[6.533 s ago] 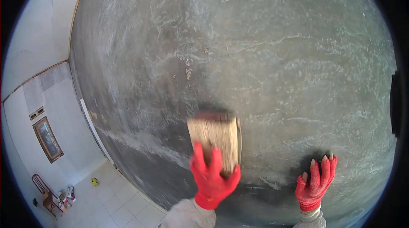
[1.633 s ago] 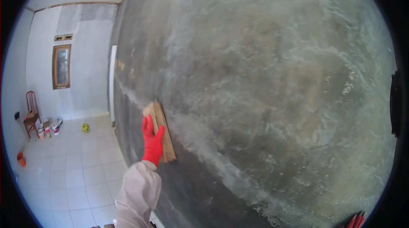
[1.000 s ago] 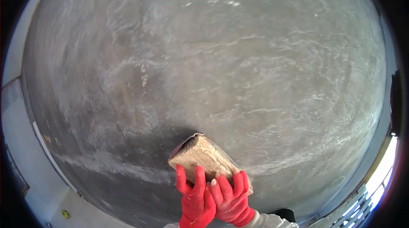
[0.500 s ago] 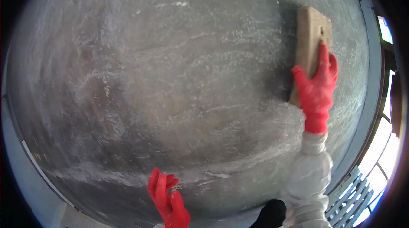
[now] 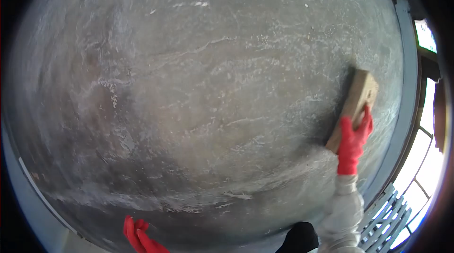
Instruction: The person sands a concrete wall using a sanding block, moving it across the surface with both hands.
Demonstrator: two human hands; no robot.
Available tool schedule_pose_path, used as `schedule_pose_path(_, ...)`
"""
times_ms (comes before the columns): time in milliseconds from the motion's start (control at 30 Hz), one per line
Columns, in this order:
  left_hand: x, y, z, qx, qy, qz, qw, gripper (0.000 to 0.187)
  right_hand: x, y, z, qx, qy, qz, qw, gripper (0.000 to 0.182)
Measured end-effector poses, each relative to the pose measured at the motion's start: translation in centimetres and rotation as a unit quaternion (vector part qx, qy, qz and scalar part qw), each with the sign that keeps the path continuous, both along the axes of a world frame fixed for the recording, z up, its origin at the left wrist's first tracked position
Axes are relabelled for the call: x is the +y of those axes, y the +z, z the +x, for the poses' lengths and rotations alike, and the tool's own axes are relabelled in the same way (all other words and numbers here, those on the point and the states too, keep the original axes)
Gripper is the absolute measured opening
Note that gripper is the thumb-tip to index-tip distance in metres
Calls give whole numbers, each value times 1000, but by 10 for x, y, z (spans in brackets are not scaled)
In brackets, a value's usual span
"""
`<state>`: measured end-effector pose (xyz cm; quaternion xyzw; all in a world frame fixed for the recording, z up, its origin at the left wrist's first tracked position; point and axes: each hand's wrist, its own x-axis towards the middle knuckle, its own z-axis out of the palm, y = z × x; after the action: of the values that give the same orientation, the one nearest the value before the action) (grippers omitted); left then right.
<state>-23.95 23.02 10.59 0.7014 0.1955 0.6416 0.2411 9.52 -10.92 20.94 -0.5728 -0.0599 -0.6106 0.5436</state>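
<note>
My right hand, in a red glove, grips a rectangular wooden block by its lower half. The block is tilted, its top leaning right, and lies against the grey wall. A small dark hole shows in its face above my fingertips. Low on the left, my left hand, also red-gloved, holds nothing; its fingers are loosely bent and apart. The bottom edge of the view cuts off part of that hand.
White streaks and rough flakes mark the wall's surface. A pale blue-grey frame runs down the right side, with bright window panes beyond it. Grey slats stand at the lower right. A dark rounded shape shows at the bottom.
My right hand has moved the wooden block down the wall, and its top now leans further right. My left hand has dropped lower and shifted left.
</note>
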Motion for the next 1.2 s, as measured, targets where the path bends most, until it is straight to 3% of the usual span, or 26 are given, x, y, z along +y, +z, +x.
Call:
schedule_pose_path(33, 4, -7, 6, -3, 39, 5, 999, 37, 4, -19, 3, -23, -90, -102, 990, 78)
schedule_pose_path(67, 2, -11, 24, -13, 35, 1, 999, 37, 32, -30, -23, -45, -90, -168, 981, 81)
schedule_pose_path(100, -5, -14, 50, -70, -42, -16, 997, 39, 62, -39, -60, -68, -127, -231, 962, 78)
schedule_pose_path(133, -14, -14, 67, -118, -118, -32, 985, 42, 79, -55, -86, -53, -53, -343, 936, 72)
schedule_pose_path(167, -25, -11, 79, -115, -118, -34, 986, 42, 93, -85, -87, -127, 42, -435, 891, 64)
schedule_pose_path(200, -35, -4, 90, -138, -143, -9, 980, 42, 94, -91, -88, -124, 44, -434, 891, 64)
schedule_pose_path(267, -32, 10, 92, -166, -165, 19, 972, 41, 93, -95, -86, -187, 121, -545, 808, 70)
schedule_pose_path(333, -5, 24, 76, -126, -60, 115, 984, 41, 66, -84, -68, -171, 70, -436, 881, 74)
schedule_pose_path(400, 29, 34, 68, -143, -37, 102, 984, 41, 40, -60, -52, -88, -80, -312, 943, 79)
schedule_pose_path(433, 46, 36, 67, -155, -24, 90, 984, 40, 20, -58, -20, -85, -69, -235, 966, 78)
schedule_pose_path(500, 78, 35, 74, -166, -10, 36, 985, 41, -9, -30, 13, 18, 20, 24, 999, 78)
schedule_pose_path(567, 91, 27, 84, -191, -4, -19, 981, 43, -4, -24, 6, 25, 9, 10, 1000, 76)
schedule_pose_path(600, 93, 20, 89, -186, 26, 30, 982, 42, 0, -27, 1, 40, -3, 6, 999, 75)
schedule_pose_path(633, 97, 19, 94, -180, 61, 81, 979, 42, 16, -46, -5, -8, -35, -97, 995, 75)
schedule_pose_path(700, 100, 20, 98, -207, 53, 78, 974, 42, 75, -75, -62, -68, -77, -261, 960, 86)
schedule_pose_path(733, 100, 17, 95, -215, 39, 79, 973, 41, 94, -87, -92, -63, -65, -352, 932, 80)
schedule_pose_path(767, 97, 16, 91, -212, 46, 75, 973, 41, 106, -94, -92, -202, 28, -441, 874, 68)
schedule_pose_path(800, 95, 19, 89, -233, -2, 55, 971, 41, 113, -94, -94, -244, 68, -552, 794, 61)
schedule_pose_path(833, 96, 23, 87, -256, -52, 37, 964, 40, 112, -86, -93, -248, 73, -549, 795, 61)
schedule_pose_path(900, 106, 21, 80, -245, -50, 46, 967, 41, 97, -61, -89, -230, 55, -507, 828, 62)
schedule_pose_path(1000, 113, 16, 82, -226, -18, 71, 971, 43, 60, -1, -57, -117, -83, -350, 926, 89)
schedule_pose_path(1033, 114, 14, 85, -210, 15, 87, 974, 43, 44, 29, -28, -161, -100, -291, 938, 86)
schedule_pose_path(1100, 117, 13, 87, -222, 8, 105, 969, 44, 18, 91, -3, -91, -25, -164, 982, 78)
schedule_pose_path(1200, 115, 12, 89, -230, 9, 130, 964, 44, 41, 140, -22, -102, -52, -155, 981, 71)
